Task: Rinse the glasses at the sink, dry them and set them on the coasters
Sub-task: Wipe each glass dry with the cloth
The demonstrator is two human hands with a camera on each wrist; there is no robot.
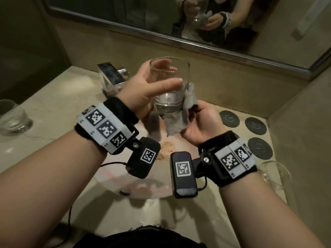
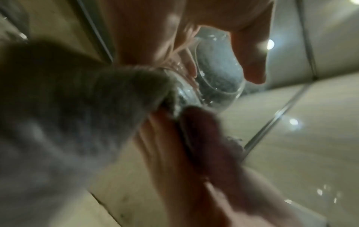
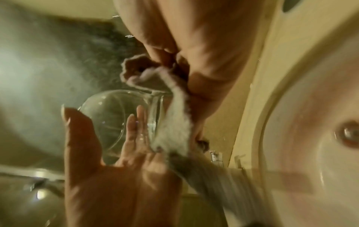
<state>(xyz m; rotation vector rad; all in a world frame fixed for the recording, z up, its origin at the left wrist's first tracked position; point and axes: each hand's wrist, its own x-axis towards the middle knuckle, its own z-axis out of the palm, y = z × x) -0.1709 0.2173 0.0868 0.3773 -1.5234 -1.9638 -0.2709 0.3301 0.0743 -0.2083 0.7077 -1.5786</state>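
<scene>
Glass [image 1: 170, 83]: upright over sink [image 1: 179, 203], left hand [image 1: 143, 86] fingers curled round it.
Cloth [image 1: 179, 115]: right hand [image 1: 200, 122] pinches it against base — drying.
Next: likely coasters [image 1: 255, 126], far right.

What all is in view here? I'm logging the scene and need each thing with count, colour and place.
held glass: 1, clear, above the sink, between both hands
cloth: 1, grey, wrapped round the held glass's base
other glasses: 2, clear, one on the counter far left, one at the right edge
coasters: 3, dark round, counter right of the sink, nothing on them
sink: 1, pale, below the hands
tap: 1, chrome, behind the sink
mirror: 1, on the wall behind
wrist cameras: 2, black with markers, one per wrist
left hand: holds the glass's side
right hand: grips the cloth
</scene>
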